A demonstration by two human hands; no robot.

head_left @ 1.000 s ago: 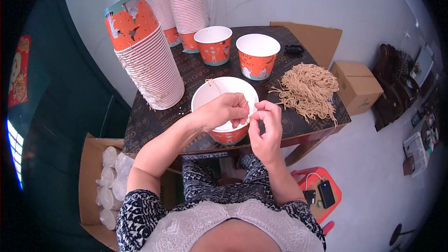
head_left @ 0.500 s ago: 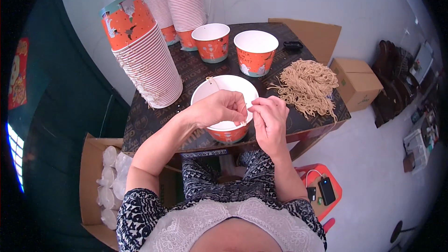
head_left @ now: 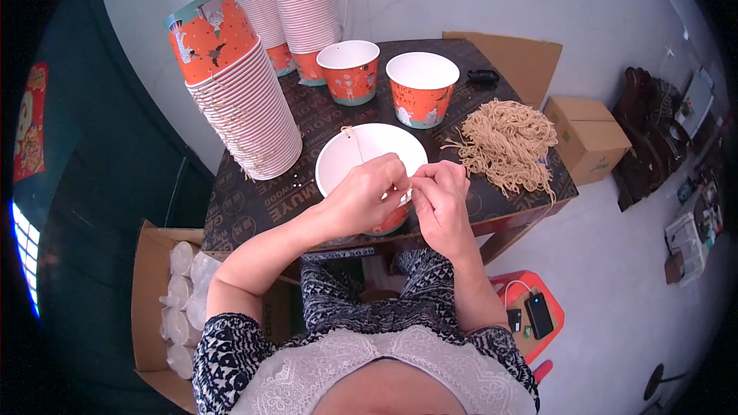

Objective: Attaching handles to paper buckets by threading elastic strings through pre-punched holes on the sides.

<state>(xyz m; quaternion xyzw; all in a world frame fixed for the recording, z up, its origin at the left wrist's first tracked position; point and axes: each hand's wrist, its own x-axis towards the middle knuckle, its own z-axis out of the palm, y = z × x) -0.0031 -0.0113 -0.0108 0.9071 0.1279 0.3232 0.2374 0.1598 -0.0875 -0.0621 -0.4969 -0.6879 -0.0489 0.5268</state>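
Observation:
An orange paper bucket with a white inside (head_left: pixel 336 161) stands upright at the table's near edge. A tan cord (head_left: pixel 356 141) runs from a knot at its far left rim down across the inside towards my hands. Over the bucket's near right rim, my left hand (head_left: pixel 370 194) is closed in a pinch on the cord. My right hand (head_left: pixel 440 201) meets it there, fingertips pinched together; the cord's end between them is too small to see clearly. To the right lies a heap of loose tan cords (head_left: pixel 507 144).
Two orange buckets, one (head_left: pixel 347 73) left of the other (head_left: pixel 423 91), stand behind. A tall leaning bucket stack (head_left: pixel 244 107) rises at left, wrapped stacks (head_left: pixel 304 8) at the back. An open carton (head_left: pixel 150 292) sits low left; a red stool (head_left: pixel 555 309) low right.
My left hand has turned over, knuckles up, and its fingers have drawn closer to the right hand's fingertips. The bucket has barely shifted.

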